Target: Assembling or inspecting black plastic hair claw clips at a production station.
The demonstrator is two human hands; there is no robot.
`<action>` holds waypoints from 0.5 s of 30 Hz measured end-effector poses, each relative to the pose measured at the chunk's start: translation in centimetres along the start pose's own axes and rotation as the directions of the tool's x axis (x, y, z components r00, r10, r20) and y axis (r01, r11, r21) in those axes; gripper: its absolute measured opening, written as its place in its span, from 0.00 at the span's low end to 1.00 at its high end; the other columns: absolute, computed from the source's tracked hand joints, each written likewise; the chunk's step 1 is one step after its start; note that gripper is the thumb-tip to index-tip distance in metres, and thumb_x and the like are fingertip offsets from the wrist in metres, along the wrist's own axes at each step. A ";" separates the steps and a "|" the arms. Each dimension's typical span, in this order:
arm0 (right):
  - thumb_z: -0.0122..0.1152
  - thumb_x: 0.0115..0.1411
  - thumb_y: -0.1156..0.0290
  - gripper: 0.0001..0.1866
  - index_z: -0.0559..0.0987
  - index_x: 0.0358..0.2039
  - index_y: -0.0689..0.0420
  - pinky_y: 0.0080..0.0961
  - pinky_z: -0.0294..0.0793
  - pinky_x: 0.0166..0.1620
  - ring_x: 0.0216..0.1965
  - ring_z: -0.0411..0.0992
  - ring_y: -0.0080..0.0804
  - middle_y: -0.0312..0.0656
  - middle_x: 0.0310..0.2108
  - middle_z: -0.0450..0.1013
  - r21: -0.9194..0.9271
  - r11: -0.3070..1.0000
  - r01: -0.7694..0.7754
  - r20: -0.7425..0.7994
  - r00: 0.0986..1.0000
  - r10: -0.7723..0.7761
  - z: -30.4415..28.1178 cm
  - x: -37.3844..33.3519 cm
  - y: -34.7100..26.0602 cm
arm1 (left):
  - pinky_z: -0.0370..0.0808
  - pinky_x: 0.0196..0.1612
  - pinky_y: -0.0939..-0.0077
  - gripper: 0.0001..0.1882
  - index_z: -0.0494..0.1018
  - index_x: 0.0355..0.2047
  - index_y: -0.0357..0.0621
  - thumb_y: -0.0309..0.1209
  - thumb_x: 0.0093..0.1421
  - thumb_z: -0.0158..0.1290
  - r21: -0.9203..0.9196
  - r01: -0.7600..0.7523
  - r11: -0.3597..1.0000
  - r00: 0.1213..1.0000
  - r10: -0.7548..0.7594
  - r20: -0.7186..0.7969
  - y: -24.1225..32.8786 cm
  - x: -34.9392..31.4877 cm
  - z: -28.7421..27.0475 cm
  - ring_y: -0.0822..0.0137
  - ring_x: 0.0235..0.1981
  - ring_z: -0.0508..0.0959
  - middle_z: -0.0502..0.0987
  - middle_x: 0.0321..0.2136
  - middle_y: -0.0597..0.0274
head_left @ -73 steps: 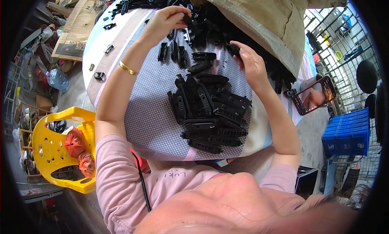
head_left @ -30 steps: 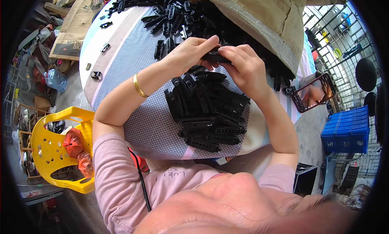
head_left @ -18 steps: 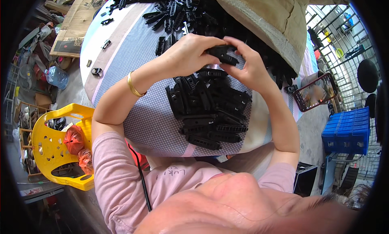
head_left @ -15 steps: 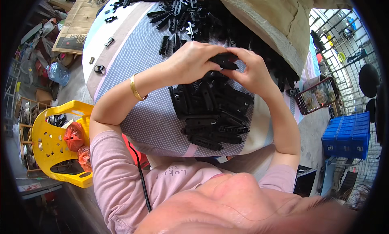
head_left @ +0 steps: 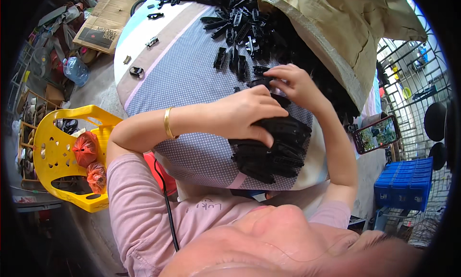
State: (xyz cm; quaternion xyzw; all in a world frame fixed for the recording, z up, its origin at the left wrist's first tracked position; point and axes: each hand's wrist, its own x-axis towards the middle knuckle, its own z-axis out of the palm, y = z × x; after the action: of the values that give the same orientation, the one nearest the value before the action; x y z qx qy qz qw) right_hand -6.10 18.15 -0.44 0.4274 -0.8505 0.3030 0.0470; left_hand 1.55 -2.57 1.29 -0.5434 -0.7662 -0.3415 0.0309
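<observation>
Thumb point(head_left: 263, 135) spread from bent fingers point(head_left: 274, 109), the left hand point(head_left: 246, 111) is positioned back uppermost over piled black parts point(head_left: 289, 154) on patterned cloth point(head_left: 187, 70), the right hand point(head_left: 301, 89) half-curled nearby, neither's grip determinable, with dark lettering point(head_left: 210, 206) on the pink shirt point(head_left: 144, 205) and a printed panel point(head_left: 98, 37) on brown cardboard point(head_left: 111, 13).

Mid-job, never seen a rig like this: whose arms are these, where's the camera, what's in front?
No machine: these are a person's bare left hand and right hand, seen by a fisheye camera worn on the head, so edges bend. On the cloth-covered table lie a near pile of black parts and a far heap beside a brown sack. The left is over the near pile; the right is at black pieces by its far edge. Whether either grips one isn't clear.
</observation>
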 end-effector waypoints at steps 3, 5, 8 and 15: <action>0.64 0.47 0.72 0.14 0.78 0.37 0.58 0.31 0.70 0.44 0.40 0.69 0.41 0.43 0.38 0.72 -0.123 0.992 0.019 0.107 0.994 -0.006 1.0 0.9 0.1 | 0.72 0.40 0.69 0.12 0.76 0.37 0.42 0.31 0.52 0.57 0.016 0.255 0.967 0.965 -0.254 -0.063 -2.6 0.8 -2.5 0.61 0.35 0.75 0.77 0.31 0.57; 0.64 0.47 0.71 0.13 0.78 0.36 0.59 0.31 0.70 0.43 0.40 0.70 0.41 0.43 0.38 0.72 -0.184 0.983 -0.018 0.156 0.987 0.047 1.0 1.2 -0.6 | 0.74 0.34 0.73 0.08 0.77 0.34 0.39 0.27 0.54 0.55 0.144 0.408 0.902 0.890 -0.357 -0.284 -6.9 1.2 -3.7 0.63 0.30 0.77 0.77 0.31 0.56; 0.65 0.47 0.69 0.14 0.77 0.35 0.59 0.31 0.71 0.41 0.37 0.70 0.42 0.43 0.35 0.72 -0.207 0.973 -0.107 0.173 0.974 0.144 1.1 1.5 -1.2 | 0.74 0.41 0.75 0.11 0.77 0.37 0.42 0.27 0.52 0.56 0.249 0.572 0.782 0.808 -0.483 -0.337 -11.0 1.3 -5.6 0.64 0.37 0.76 0.76 0.37 0.59; 0.62 0.50 0.67 0.17 0.76 0.41 0.58 0.27 0.71 0.36 0.31 0.72 0.36 0.44 0.30 0.73 -0.109 0.988 -0.111 -0.026 0.994 0.109 1.6 -0.1 0.3 | 0.69 0.49 0.71 0.13 0.75 0.36 0.44 0.25 0.47 0.60 0.574 0.249 0.780 0.966 -0.238 -0.096 -15.2 3.3 -4.6 0.63 0.45 0.69 0.73 0.37 0.63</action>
State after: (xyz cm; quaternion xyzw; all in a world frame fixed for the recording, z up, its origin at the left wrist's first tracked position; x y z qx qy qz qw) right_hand -6.00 17.45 -1.90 0.3733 -0.8877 0.2622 0.0622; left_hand -14.30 -5.13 -1.22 -0.4012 -0.8971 -0.0969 0.1578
